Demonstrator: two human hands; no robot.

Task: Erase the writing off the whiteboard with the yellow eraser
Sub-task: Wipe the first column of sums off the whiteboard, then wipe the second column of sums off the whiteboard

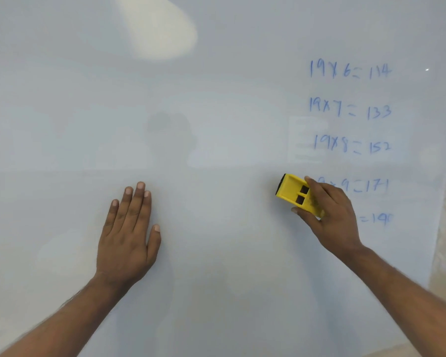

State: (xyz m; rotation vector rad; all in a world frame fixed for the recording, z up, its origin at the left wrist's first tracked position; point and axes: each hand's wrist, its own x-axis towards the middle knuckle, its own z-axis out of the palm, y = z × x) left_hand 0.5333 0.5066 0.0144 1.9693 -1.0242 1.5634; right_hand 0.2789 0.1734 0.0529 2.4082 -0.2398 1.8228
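Right now my right hand [330, 215] holds the yellow eraser [298, 194] against the whiteboard [216, 124], a smooth, glossy, pale grey-white sheet that throws back a soft oval patch of light near its top and a faint shadowy reflection in the middle. That eraser is a blocky, hard-looking plastic piece, rectangular with rounded edges, with two dark square openings in its back and a black pad along the side that faces the board. My grip on it is closed: the thumb presses its lower edge and a fingertip [309, 180] hooks over the top edge, so the block sits pinched between them, tilted with its free end pointing up and to the left. Blue writing [350, 109] runs down the right part of the board in thin, slightly faded marker strokes, rows of sums from 19x6=114 down to a last line ending in 190; my right hand covers the start of the two lowest rows, and the eraser sits just left of them, on bare board. My left hand [129, 233] lies flat on the board well to the left, palm down, fingers together and straight, thumb spread a little to the side, holding nothing. Both forearms are bare.
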